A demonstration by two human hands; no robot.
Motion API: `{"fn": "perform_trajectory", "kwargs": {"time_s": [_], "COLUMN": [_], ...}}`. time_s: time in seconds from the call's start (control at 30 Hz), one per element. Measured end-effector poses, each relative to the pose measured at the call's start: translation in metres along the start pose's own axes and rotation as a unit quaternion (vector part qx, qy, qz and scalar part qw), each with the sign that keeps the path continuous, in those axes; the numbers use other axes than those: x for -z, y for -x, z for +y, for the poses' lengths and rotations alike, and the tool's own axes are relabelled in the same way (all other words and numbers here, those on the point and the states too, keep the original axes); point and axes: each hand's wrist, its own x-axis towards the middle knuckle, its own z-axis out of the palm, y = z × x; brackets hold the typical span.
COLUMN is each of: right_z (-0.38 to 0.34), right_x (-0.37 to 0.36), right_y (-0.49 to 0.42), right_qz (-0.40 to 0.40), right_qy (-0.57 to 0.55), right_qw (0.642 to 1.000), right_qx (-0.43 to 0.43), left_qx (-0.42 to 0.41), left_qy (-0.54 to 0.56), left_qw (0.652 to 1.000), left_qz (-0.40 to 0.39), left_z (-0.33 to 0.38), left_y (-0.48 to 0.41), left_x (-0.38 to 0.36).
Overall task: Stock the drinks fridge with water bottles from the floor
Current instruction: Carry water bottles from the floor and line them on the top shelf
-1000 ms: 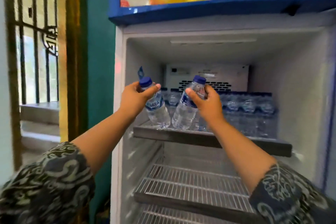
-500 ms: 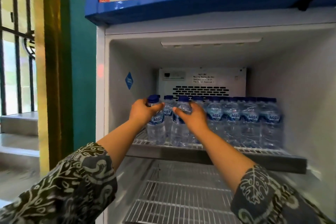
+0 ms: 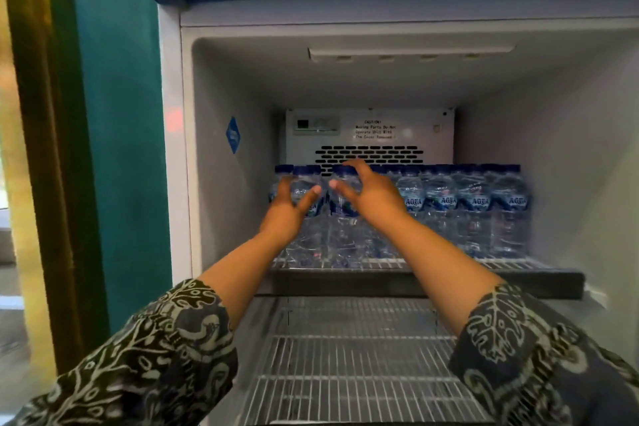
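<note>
The drinks fridge (image 3: pixel 553 156) stands open in front of me. Its top shelf (image 3: pixel 518 282) holds a row of several clear water bottles (image 3: pixel 477 207) with blue caps and blue labels. At the left end of the row stand two bottles, one (image 3: pixel 304 180) behind my left hand and one (image 3: pixel 344 206) behind my right hand. My left hand (image 3: pixel 288 209) has its fingers and thumb spread apart around its bottle. My right hand (image 3: pixel 371 199) is open in a loose claw over the other bottle's cap. Both bottles stand upright on the shelf.
A bare wire shelf (image 3: pixel 345 356) lies below the top one. A vented panel (image 3: pixel 370 135) covers the fridge's back wall above the bottles. A teal wall (image 3: pixel 121 149) and a wooden door frame (image 3: pixel 41 149) are on the left.
Both hands carried a bottle onto the top shelf, stood them at the row's left end, then loosened; the fingers now spread apart. The camera has moved closer and lower.
</note>
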Motion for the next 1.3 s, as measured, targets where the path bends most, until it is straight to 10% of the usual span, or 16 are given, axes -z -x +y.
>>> {"fn": "perform_trajectory", "kwargs": {"time_s": [0.4, 1.3], "right_z": [-0.023, 0.024], "right_x": [0.038, -0.007], "right_y": [-0.035, -0.038], "right_qz": [-0.135, -0.042], "right_qy": [0.003, 0.180], "right_qw": [0.991, 0.980], "right_qx": [-0.001, 0.072], "left_qx": [-0.029, -0.070], "left_qy": [0.042, 0.033], "left_qw": [0.998, 0.997], "left_qz": [-0.035, 0.010], "left_z": [-0.025, -0.023], "left_y": [0.008, 0.012], "left_x": [0.000, 0.001]}}
